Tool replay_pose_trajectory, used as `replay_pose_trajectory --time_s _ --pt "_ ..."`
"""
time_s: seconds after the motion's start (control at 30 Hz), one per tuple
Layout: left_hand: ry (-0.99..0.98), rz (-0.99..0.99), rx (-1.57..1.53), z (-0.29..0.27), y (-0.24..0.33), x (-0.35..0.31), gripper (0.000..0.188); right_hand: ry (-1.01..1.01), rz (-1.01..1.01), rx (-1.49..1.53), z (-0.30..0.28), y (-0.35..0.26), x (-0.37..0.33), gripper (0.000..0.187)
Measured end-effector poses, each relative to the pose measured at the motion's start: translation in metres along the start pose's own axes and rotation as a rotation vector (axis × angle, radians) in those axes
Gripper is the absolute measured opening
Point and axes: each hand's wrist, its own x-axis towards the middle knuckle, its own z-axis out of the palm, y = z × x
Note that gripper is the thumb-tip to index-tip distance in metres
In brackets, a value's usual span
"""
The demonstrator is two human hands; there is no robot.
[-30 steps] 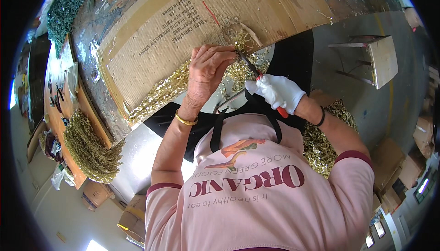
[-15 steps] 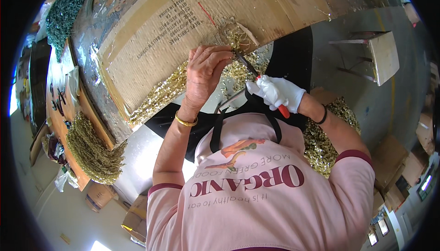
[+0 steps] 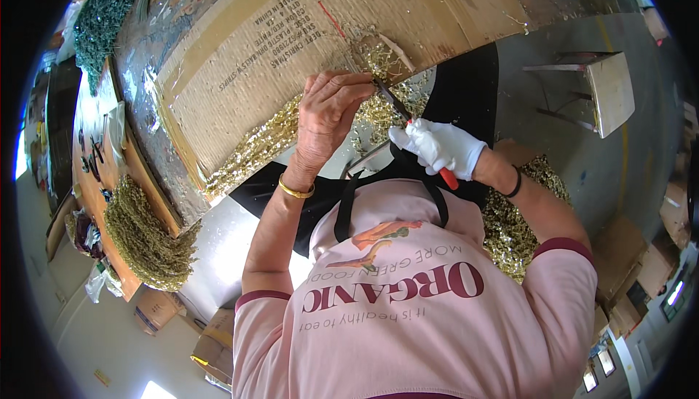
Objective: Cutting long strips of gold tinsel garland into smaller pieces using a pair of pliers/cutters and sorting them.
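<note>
My left hand, bare with a gold bangle at the wrist, is closed in a pinch over the near edge of the cardboard. What sits between its fingertips is too small to make out. My right hand, in a white glove, grips a tool with red handles and long dark jaws. The jaws point up and left, their tip right at my left fingertips. Gold tinsel garland lies along the cardboard edge and passes behind my left hand. More loose gold strands lie just beyond the tool's tip.
A gold garland bundle hangs over a wooden board at left. Teal garland lies far left. More gold tinsel is beside my right arm. A stool stands at right, with cardboard boxes nearer.
</note>
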Motion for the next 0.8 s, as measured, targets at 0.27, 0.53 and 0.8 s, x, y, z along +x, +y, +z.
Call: replay_pose_trajectory --time_s 0.27,0.53,0.8 --pt "-0.008 -0.069 -0.065 -0.001 0.001 0.001 0.016 0.15 0.484 0.46 0.01 -0.01 0.002 0.027" --pt "0.003 0.002 -0.022 0.001 -0.001 -0.002 0.019 0.004 0.228 -0.157 0.004 -0.016 -0.001 0.026" --pt "0.035 0.018 -0.02 0.003 0.0 -0.003 0.023 -0.084 0.013 -0.611 0.001 -0.012 -0.003 0.04"
